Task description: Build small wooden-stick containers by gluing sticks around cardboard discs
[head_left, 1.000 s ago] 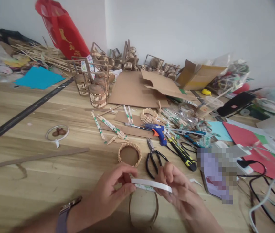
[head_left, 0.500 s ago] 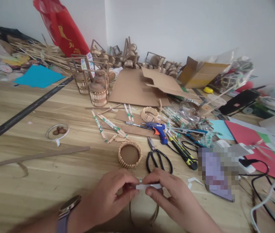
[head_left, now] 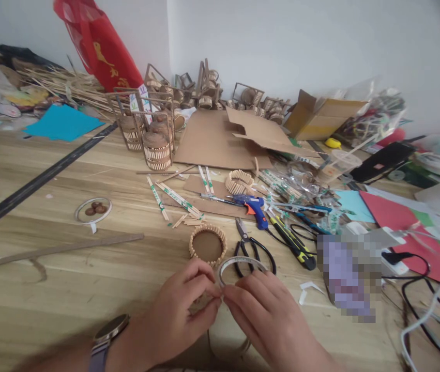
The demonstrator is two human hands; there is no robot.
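My right hand (head_left: 264,310) is closed on a thin white tape roll (head_left: 225,266), tilted so that its hole and printed inner side show. My left hand (head_left: 188,305) pinches at the roll's left edge, fingertips meeting those of the right; what exactly lies between them is hidden. Below the hands, a thin brown strip (head_left: 211,343) hangs in a curve, partly covered. Just beyond stands a round tray edged with short wooden sticks (head_left: 208,247), with a brown base. Black-handled scissors (head_left: 245,243) lie right behind the roll.
A blue glue gun (head_left: 256,206) and a yellow-black cutter (head_left: 293,243) lie to the right. Printed stick wrappers (head_left: 181,199) lie mid-table. Leftward are another tape roll (head_left: 78,217) around several brown beads and a long brown strip (head_left: 68,249). Small stick baskets (head_left: 157,152) stand behind.
The tape roll has turned from edge-on to tilted, its ring now showing above my right hand. My fingertips have come together at its left side.
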